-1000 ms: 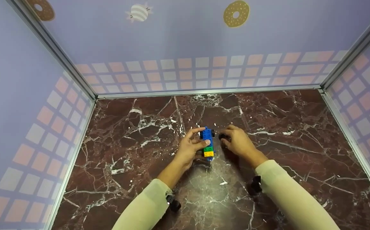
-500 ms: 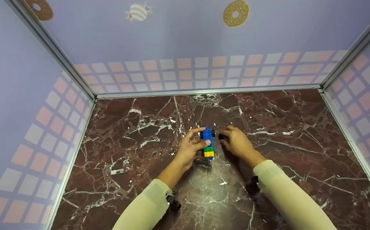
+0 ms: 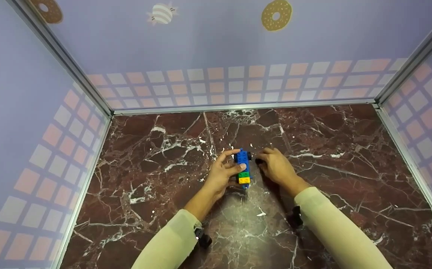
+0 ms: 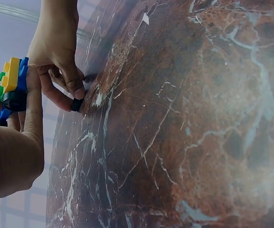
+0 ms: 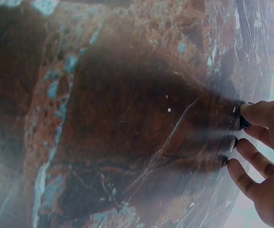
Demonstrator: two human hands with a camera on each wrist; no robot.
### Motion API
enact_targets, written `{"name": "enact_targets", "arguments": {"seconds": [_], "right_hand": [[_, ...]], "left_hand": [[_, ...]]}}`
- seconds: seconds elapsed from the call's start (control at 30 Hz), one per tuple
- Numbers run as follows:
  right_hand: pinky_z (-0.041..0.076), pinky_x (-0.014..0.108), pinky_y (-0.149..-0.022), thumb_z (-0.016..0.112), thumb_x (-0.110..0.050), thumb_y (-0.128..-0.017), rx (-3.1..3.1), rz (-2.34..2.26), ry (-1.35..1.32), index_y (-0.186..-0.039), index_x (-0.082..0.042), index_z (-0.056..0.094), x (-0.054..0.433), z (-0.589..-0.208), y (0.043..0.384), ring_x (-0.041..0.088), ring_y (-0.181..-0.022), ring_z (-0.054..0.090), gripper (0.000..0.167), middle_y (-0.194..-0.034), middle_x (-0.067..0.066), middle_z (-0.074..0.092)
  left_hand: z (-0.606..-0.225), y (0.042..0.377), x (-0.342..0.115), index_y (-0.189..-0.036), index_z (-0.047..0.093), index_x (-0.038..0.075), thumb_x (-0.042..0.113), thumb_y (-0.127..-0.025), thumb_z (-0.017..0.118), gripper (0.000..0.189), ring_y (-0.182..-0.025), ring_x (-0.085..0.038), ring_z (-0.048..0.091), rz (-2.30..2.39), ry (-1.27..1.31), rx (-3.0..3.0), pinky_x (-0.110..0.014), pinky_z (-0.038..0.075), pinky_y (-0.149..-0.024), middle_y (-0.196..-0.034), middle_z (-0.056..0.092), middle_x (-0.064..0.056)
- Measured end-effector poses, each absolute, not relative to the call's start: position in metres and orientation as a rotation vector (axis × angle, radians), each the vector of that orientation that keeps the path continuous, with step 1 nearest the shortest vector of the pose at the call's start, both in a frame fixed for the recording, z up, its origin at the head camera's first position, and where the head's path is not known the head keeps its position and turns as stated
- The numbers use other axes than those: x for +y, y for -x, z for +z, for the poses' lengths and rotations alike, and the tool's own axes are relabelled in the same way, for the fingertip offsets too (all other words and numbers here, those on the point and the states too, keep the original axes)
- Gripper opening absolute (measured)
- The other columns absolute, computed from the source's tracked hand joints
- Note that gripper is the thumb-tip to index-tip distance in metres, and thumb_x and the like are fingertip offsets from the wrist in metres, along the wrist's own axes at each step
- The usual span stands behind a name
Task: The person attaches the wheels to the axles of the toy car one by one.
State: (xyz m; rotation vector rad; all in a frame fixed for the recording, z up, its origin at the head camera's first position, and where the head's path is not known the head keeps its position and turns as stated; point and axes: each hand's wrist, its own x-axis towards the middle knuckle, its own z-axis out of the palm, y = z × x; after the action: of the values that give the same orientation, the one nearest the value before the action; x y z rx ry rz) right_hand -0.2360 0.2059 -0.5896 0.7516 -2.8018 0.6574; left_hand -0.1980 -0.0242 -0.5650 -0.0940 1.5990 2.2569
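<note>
My left hand (image 3: 217, 176) grips a small toy car (image 3: 242, 167) built of blocks, thumb on top and fingers along its left side. The car has a long blue part, then a green and a yellow block at the near end. A black wheel (image 3: 248, 155) shows at its far right, and another wheel (image 4: 14, 101) in the left wrist view. Just right of the car, my right hand (image 3: 278, 167) pinches a loose black wheel (image 4: 76, 104) between thumb and finger, low at the tabletop. In the right wrist view the wheel (image 5: 244, 118) is partly hidden by the thumb.
The dark red marbled tabletop (image 3: 178, 209) spreads around both hands. Lilac panels (image 3: 216, 48) with pink and white squares close off the back and both sides. A black device (image 3: 202, 238) sits at the left cuff, another (image 3: 297, 216) at the right.
The right hand has turned slightly, so its thumb and the loose wheel are more hidden in the head view. The left hand and the toy car stay almost still.
</note>
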Motion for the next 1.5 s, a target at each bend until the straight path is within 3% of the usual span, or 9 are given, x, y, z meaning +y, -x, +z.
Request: {"name": "enact_targets", "arguments": {"seconds": [0.3, 0.6, 0.87, 1.5], "right_hand": [[0.063, 0.057, -0.096, 0.080, 0.006, -0.089, -2.817, 0.672, -0.745, -0.115, 0.001, 0.082, 0.209, -0.591, 0.237, 0.043, -0.103, 0.070, 0.027, -0.113, 0.018, 0.076], [0.062, 0.058, -0.100, 0.080, 0.002, -0.092, -2.845, 0.731, -0.704, -0.117, -0.001, 0.081, 0.212, -0.587, 0.236, 0.043, -0.106, 0.070, 0.025, -0.117, 0.017, 0.076], [0.062, 0.058, -0.099, 0.083, 0.000, -0.091, -2.818, 0.749, -0.690, -0.115, 0.000, 0.081, 0.215, -0.584, 0.234, 0.043, -0.105, 0.069, 0.025, -0.113, 0.017, 0.074], [0.061, 0.059, -0.105, 0.085, -0.002, -0.091, -2.785, 0.904, -0.642, -0.122, 0.000, 0.080, 0.229, -0.574, 0.221, 0.043, -0.116, 0.071, 0.032, -0.121, 0.018, 0.075]], "left_hand": [[-0.566, 0.198, -0.024, -0.154, 0.057, 0.014, 0.002, -0.101, 0.078, 0.059, -0.087, -0.025, 0.078, 2.258, 0.102, 1.600, -0.053, 0.072, -0.076, -0.106, 0.076, -0.008], [-0.565, 0.198, -0.023, -0.154, 0.057, 0.015, 0.001, -0.100, 0.078, 0.059, -0.088, -0.026, 0.077, 2.267, 0.110, 1.579, -0.046, 0.072, -0.069, -0.106, 0.076, -0.007], [-0.566, 0.200, -0.024, -0.155, 0.057, 0.016, 0.002, -0.102, 0.077, 0.058, -0.089, -0.026, 0.076, 2.260, 0.106, 1.577, -0.045, 0.071, -0.072, -0.104, 0.073, -0.006], [-0.565, 0.200, -0.021, -0.155, 0.056, 0.015, 0.001, -0.101, 0.077, 0.060, -0.089, -0.025, 0.076, 2.274, 0.100, 1.557, -0.042, 0.071, -0.070, -0.102, 0.072, -0.006]]}}
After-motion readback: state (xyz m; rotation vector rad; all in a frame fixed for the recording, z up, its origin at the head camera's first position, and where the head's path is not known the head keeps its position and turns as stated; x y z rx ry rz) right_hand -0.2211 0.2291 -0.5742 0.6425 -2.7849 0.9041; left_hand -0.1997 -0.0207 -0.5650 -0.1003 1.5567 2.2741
